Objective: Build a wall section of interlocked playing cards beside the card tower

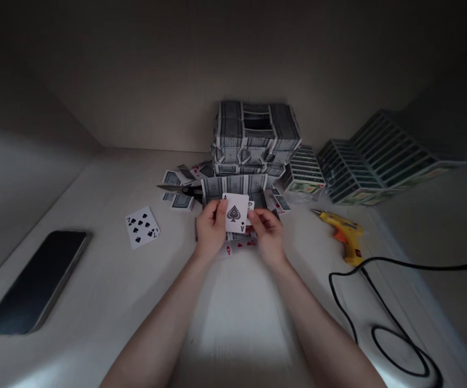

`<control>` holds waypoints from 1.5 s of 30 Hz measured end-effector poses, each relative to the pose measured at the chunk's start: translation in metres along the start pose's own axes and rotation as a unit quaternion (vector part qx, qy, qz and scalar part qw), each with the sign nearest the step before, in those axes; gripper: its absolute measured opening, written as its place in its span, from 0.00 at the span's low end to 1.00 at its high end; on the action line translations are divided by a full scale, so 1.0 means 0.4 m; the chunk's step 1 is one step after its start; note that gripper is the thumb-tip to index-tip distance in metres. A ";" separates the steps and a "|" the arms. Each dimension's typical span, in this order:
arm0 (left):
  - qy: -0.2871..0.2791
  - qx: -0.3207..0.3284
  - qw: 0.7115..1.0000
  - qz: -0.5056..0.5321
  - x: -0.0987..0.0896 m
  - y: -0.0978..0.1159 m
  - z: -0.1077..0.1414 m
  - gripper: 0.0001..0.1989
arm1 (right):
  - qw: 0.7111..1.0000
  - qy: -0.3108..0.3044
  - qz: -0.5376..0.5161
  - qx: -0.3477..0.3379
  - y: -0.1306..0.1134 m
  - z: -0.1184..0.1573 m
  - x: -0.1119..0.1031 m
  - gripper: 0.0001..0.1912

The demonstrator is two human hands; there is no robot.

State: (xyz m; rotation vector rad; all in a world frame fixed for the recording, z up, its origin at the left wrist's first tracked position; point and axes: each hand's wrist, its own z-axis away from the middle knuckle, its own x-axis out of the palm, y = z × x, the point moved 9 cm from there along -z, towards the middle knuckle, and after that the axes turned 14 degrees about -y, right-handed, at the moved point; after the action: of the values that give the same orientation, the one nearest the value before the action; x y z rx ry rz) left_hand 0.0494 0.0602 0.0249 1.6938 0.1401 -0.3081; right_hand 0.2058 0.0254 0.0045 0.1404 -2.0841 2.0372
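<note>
i seem to be aligning cards, my left hand (210,225) pinching a white, rectangular paper ace of spades (234,213) and my right hand (269,233) a white card (251,206) half-hidden behind it, above an open, grey-patterned card structure (234,185), which likely calls for a light, steady grip next.

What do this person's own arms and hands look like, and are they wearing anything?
The left hand and right hand wear no gloves. The left forearm and right forearm are bare, with no sleeve, watch or bracelet showing. Each forearm narrows toward the wrist.
</note>
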 end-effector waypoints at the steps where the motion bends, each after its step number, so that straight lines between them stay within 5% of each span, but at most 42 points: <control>1: 0.002 -0.001 1.000 -0.001 -0.001 0.000 0.000 0.16 | 1.000 -0.001 0.003 0.002 0.000 0.000 0.001 0.12; 18: -0.009 0.007 1.000 0.005 0.001 0.013 0.001 0.16 | 0.999 0.000 0.040 0.019 0.001 0.004 0.000 0.16; 33: -0.076 0.000 0.996 0.049 0.039 -0.007 0.005 0.19 | 0.999 0.002 0.042 0.020 0.001 0.002 -0.005 0.17; 41: -0.145 0.003 0.982 0.123 0.070 -0.018 0.006 0.11 | 0.999 0.015 0.046 0.012 0.007 -0.001 -0.013 0.16; 45: -0.142 0.020 0.986 0.082 0.069 -0.022 0.003 0.12 | 0.997 0.033 0.066 -0.017 -0.005 -0.001 -0.021 0.15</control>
State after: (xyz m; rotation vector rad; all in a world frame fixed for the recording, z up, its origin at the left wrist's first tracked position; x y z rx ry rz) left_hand 0.0732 0.0580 0.0086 1.6713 -0.2166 -0.4278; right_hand 0.2146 0.0249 0.0047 -0.0709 -2.1395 2.0474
